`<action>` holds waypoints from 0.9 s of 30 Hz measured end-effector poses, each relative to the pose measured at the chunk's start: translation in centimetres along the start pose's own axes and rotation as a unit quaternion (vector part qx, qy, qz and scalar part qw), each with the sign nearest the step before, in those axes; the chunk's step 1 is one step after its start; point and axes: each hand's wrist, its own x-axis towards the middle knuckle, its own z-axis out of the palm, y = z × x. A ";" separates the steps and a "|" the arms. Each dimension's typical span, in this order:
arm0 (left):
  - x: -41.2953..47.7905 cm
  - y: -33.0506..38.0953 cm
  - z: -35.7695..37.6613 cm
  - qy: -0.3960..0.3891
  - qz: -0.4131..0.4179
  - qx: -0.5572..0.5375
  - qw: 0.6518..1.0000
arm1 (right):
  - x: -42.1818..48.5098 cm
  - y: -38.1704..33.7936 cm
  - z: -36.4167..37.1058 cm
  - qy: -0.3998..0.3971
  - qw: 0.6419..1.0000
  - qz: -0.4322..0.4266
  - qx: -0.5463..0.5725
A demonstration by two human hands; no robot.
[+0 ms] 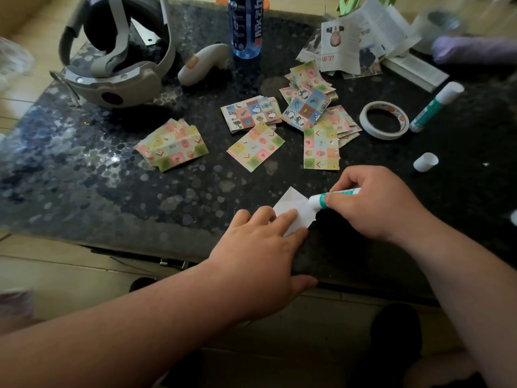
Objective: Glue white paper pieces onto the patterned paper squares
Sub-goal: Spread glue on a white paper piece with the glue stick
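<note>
Near edge, centre: left hand point(260, 247), fingers straight and flat, pressing the near left part of the paper point(291, 204); its thumb lies along the table's point(140, 197) near rim.

Just right: right hand point(372, 203), curled round a glue stick point(333, 197), tip touching the paper's right edge. The hands are apart, with the paper between them.

The paper is white, creased and lies flat close to the near rim.

Open room: bare table left of the hands out to the left edge, and a bare strip between the hands and the squares.

Middle row, left to right: left stack point(173, 145) of patterned squares; lone square point(256, 145); right stack point(321, 148). A white cap point(425, 161) lies on its side, well right of them.

Next row: blue stack point(251, 112); far heap point(307, 99), loosely overlapped and touching the right stack; tape point(383, 120) lying flat; spare stick point(435, 107), capped, just beside the tape.

Far row: headset point(112, 60) at the far left corner; controller point(201, 63); bottle point(245, 26), upright; newsprint point(358, 37) cuttings, crowding the far right edge.
</note>
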 end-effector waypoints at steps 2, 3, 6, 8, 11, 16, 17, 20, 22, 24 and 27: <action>-0.1 -0.1 -0.1 -0.003 0.002 -0.001 1.000 | -0.1 -0.1 -0.1 -0.017 1.000 -0.009 -0.008; -0.2 -0.1 -0.1 -0.004 0.002 0.001 1.000 | -0.2 -0.1 0.0 -0.022 1.000 -0.013 -0.011; -0.2 -0.1 -0.2 -0.011 0.001 0.001 1.000 | -0.2 -0.1 0.0 -0.016 1.000 -0.006 -0.008; -0.1 -0.1 -0.2 -0.014 0.000 0.001 1.000 | -0.1 0.0 -0.2 -0.008 1.000 0.003 -0.005; -0.1 -0.2 -0.2 -0.014 0.001 0.002 1.000 | -0.3 -0.2 -0.3 -0.026 1.000 -0.008 -0.015; 0.0 -0.3 -0.3 -0.019 0.003 0.002 1.000 | -0.5 -0.3 -0.1 -0.028 1.000 -0.010 -0.002; 0.0 -0.3 -0.4 -0.019 0.004 0.001 1.000 | -0.5 -0.3 -0.2 -0.026 1.000 -0.009 0.005; 0.1 -0.3 -0.7 -0.013 0.010 0.002 1.000 | -0.5 -0.2 -0.7 -0.024 0.999 -0.004 0.046; 0.2 -0.6 -0.8 -0.010 0.012 -0.005 1.000 | -0.6 -0.2 -1.1 -0.027 0.997 -0.001 0.076; 0.3 -1.1 -0.9 -0.011 0.016 -0.014 1.000 | -0.8 -0.2 -1.2 -0.032 0.997 -0.006 0.074; 0.9 -2.0 -1.0 -0.021 0.020 -0.023 0.999 | -1.3 -0.3 -0.9 -0.029 0.998 -0.028 0.042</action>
